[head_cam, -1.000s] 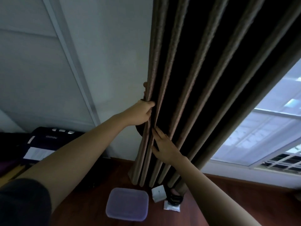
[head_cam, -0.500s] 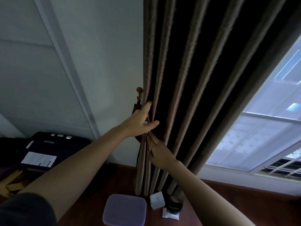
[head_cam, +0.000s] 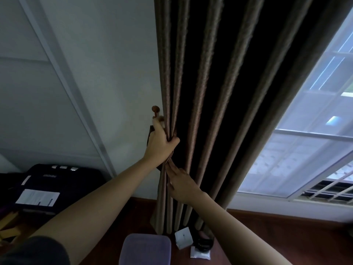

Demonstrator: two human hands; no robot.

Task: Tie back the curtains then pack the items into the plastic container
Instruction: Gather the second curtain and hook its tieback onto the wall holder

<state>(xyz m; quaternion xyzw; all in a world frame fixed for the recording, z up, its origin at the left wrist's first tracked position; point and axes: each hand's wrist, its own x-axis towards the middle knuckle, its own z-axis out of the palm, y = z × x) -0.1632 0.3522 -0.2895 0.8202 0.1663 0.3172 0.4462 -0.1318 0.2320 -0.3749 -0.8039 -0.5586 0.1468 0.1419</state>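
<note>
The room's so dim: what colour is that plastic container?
The plastic container looks pale purple; the head view shows it.

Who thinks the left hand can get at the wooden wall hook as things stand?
Probably yes: the left hand, gripping the curtain by its edge, sits just below the wooden hook with nothing between, though its grip is occupied.
</note>
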